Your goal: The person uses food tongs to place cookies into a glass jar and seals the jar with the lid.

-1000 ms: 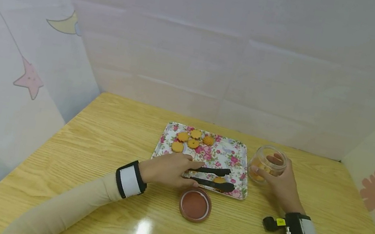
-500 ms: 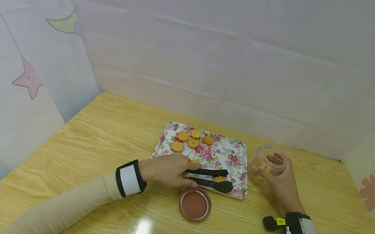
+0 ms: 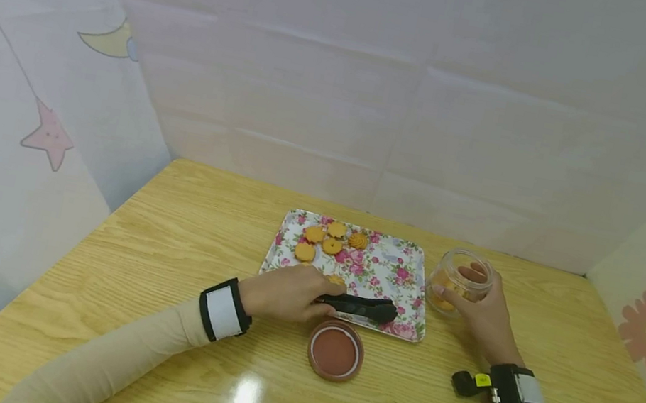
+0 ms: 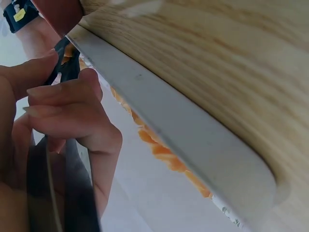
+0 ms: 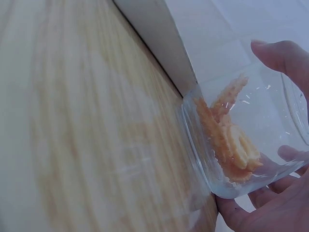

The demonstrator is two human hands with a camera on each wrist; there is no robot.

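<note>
My left hand (image 3: 323,302) grips black tongs (image 3: 361,306) by their handles over the near edge of a floral tray (image 3: 410,256). The tongs' arms lie pressed together, and what sits between the tips is hidden. In the left wrist view my fingers (image 4: 67,113) curl round the black tongs (image 4: 72,193) beside the tray's white rim (image 4: 174,130). Several orange biscuits (image 3: 329,239) lie at the tray's far left, and one biscuit (image 3: 338,280) lies by my knuckles. My right hand (image 3: 470,296) holds an open glass jar (image 3: 457,277) with biscuits (image 5: 229,135) inside, right of the tray.
A round brown lid (image 3: 336,350) lies on the wooden table (image 3: 173,240) just in front of the tray. White sheeted walls close in the table at the back and on both sides. Bare wood stretches to the left and near edge.
The tongs' arms were spread round a biscuit on the tray's near edge and have come together. The tongs also shifted slightly left. The right hand and jar stayed put.
</note>
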